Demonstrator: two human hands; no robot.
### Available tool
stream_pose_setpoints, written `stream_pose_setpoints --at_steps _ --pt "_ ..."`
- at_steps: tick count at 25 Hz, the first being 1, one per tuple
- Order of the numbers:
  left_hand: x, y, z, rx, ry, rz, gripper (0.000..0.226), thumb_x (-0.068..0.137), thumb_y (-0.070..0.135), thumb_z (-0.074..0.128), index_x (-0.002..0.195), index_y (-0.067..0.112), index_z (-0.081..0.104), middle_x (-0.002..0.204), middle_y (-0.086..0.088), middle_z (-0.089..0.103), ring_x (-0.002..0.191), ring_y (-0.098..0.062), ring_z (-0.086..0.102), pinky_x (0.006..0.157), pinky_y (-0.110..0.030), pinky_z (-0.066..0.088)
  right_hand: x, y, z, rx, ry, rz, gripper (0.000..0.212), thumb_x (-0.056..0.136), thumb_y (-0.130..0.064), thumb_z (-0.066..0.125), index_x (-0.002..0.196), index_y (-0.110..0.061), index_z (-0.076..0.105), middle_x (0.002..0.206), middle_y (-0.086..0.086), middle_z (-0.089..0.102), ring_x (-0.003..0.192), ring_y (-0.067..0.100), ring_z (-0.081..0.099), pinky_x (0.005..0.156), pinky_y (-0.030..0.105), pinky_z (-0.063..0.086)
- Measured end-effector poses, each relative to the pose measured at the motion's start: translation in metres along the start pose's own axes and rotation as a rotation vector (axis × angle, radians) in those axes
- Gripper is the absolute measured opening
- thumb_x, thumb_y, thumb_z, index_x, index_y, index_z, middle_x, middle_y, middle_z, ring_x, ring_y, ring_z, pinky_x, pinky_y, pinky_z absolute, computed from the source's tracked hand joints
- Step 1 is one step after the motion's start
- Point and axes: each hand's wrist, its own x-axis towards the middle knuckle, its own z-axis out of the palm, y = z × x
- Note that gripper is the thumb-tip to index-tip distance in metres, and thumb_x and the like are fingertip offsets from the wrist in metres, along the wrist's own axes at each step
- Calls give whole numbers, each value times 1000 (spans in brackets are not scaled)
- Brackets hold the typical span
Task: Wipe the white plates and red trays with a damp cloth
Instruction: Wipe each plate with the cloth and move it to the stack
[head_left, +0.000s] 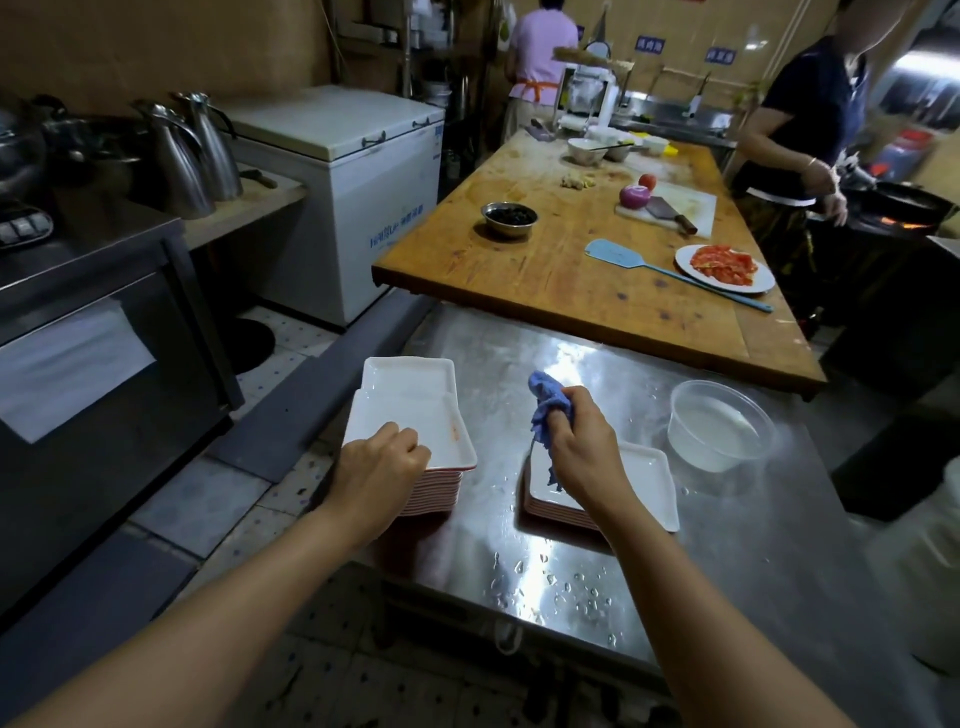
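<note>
Here the left hand (376, 462) grips the near edge of the top white rectangular plate (410, 415) on the left stack; the right hand (574, 441) clutches the crumpled blue damp cloth (548, 402). Wipe that seemingly reddish smear firmly, steadying the stack.

Tall stack (415, 415) left on steel table (727, 545), short stack (644, 483) right of it, tub (719, 426) further right, wooden table (545, 270) behind.

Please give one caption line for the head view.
Left hand grips top plate of stack; right hand holds blue cloth.
</note>
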Motion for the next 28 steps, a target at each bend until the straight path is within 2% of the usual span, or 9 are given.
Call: stream_pose_setpoints --at_steps 3,8,12,14,16,20,23,26,28 --pt "-4 -2 15 -13 -29 19 29 42 -1 86 51 11 62 55 -3 58 49 -21 56 31 -19 34 1 3 4 -17 3 28 23 98 -12 37 83 -26 46 77 -6 55 61 14 51 59 37 47" --pt "-5 -11 37 -51 -77 17 29 44 3 88 59 9 64 63 -4 61 56 -22 58 34 -21 36 1 9 13 -26 39 82 18 98 -13 38 86 -20 49 76 -8 55 64 8 51 60 33 47" --pt "3 -23 55 -134 -164 -39 22 66 10 78 83 7 63 89 -8 63 82 -27 59 47 -29 43 -3 19 13 -26 75 131 26 98 -14 38 79 -27 47 74 -12 56 53 -1 53 54 26 46" --pt "8 -26 61 -155 -180 -32 27 75 21 75 93 6 62 99 -8 62 90 -27 56 53 -33 47 -4 26 11 -27 94 155 26 98 -14 38 78 -28 47 72 -11 56 48 -6 52 49 20 45" --pt "13 -28 67 -175 -235 -41 43 78 43 70 102 10 59 107 -5 58 97 -24 53 57 -32 44 -2 32 7 -30 108 169 28 98 -13 38 77 -28 48 69 -9 56 46 -7 51 44 14 43" --pt "22 -30 75 -48 -339 -88 59 79 72 43 104 18 52 114 5 49 103 -15 44 62 -27 39 10 45 5 -32 112 185 30 96 -8 38 74 -24 49 67 -5 56 44 -2 50 42 15 42" --pt "34 -17 72 -93 -295 -161 59 84 68 40 106 16 58 119 1 51 110 -19 44 69 -31 35 18 61 -2 -62 111 197 29 94 -5 39 71 -20 50 68 -2 56 48 4 50 41 14 41" --pt "55 17 67 -300 -102 -145 42 85 46 59 109 11 61 117 -4 56 109 -25 50 73 -35 42 26 83 -9 -113 68 203 27 88 2 39 68 -5 55 74 11 62 57 15 53 53 25 44" --pt "73 46 72 -478 -110 -195 38 86 35 63 116 13 57 116 -3 57 106 -25 53 75 -36 45 34 101 -10 -123 9 213 24 83 6 38 67 1 56 91 17 64 68 23 55 63 31 45"
